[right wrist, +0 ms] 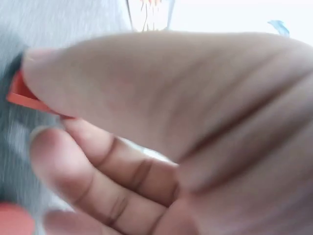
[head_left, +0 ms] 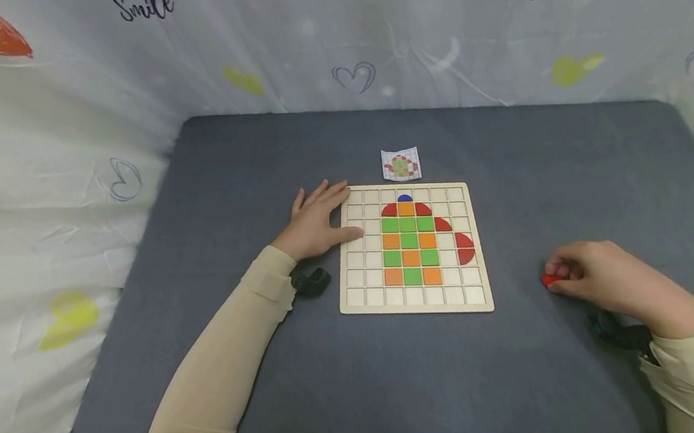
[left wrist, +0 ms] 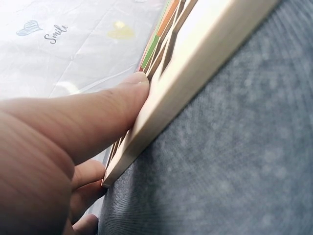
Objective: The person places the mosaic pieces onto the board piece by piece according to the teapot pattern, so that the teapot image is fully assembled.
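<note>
A light wooden grid board (head_left: 417, 310) lies on the dark grey table, with green, orange, red and blue tiles set in its squares. My left hand (head_left: 317, 225) rests at the board's left edge, fingers spread and thumb on the rim; the left wrist view shows the thumb (left wrist: 110, 115) against the wooden edge. Off to the right of the board, my right hand (head_left: 608, 281) pinches a small red tile (head_left: 550, 280) low over the cloth. Seen from the right wrist, the thumb covers much of that red tile (right wrist: 29, 98), so its full shape is hidden.
A small printed picture card (head_left: 401, 165) lies just beyond the board's far edge. Another red piece (right wrist: 12, 219), partly cut off, shows at the lower left of the right wrist view. White printed cloth (head_left: 303, 37) hangs behind and along the sides of the table (head_left: 240, 164).
</note>
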